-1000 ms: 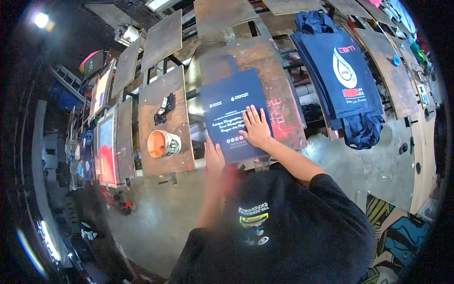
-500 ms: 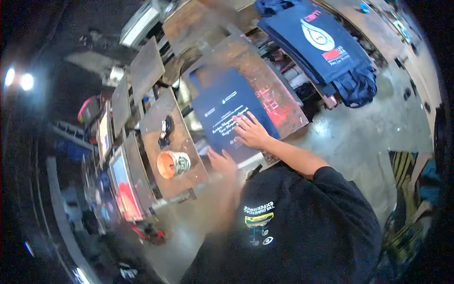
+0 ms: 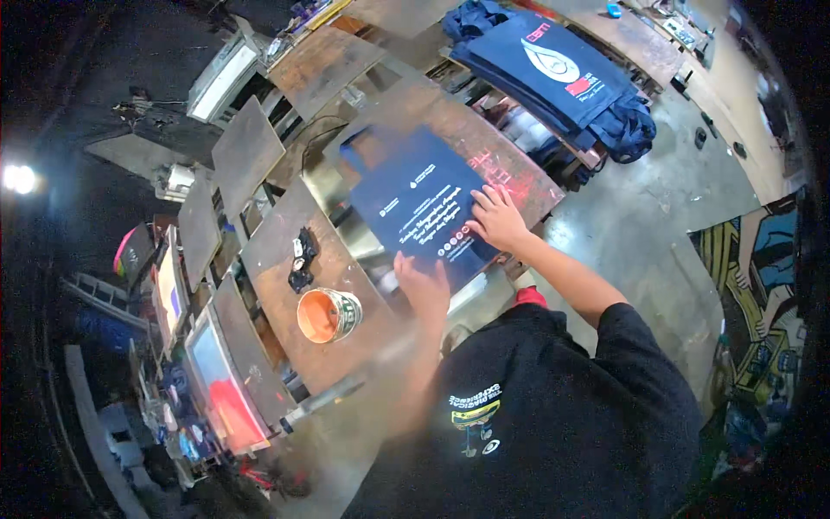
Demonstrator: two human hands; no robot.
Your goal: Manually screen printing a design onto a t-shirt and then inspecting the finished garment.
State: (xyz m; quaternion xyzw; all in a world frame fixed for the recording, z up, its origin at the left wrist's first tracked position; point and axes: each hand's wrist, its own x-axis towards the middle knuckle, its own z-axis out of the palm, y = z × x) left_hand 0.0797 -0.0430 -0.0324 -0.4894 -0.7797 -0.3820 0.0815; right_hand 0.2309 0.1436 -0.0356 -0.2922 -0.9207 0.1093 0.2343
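Note:
A navy blue tote bag (image 3: 406, 195) with white printing lies flat on a paint-stained wooden board (image 3: 523, 169). One of its handle loops (image 3: 363, 149) extends beyond the far end. My right hand (image 3: 500, 219) rests at the bag's right edge, beside the printed lines, fingers spread and nothing gripped. At the near left corner is my left hand (image 3: 424, 285), smeared by motion, with thumb and fingers apart. Whether it touches the cloth I cannot tell.
On the neighbouring board to the left stand a tub (image 3: 328, 315) with orange inside and a small black-and-white bundle (image 3: 302, 259). A stack of printed navy bags (image 3: 553, 73) lies at far right. Screen frames, one red and blue (image 3: 226, 394), and more boards (image 3: 248, 145) line the left.
My right hand has shifted from the middle of the print to the bag's right edge. My left hand has moved from the left edge to over the near left corner. The view has shifted slightly.

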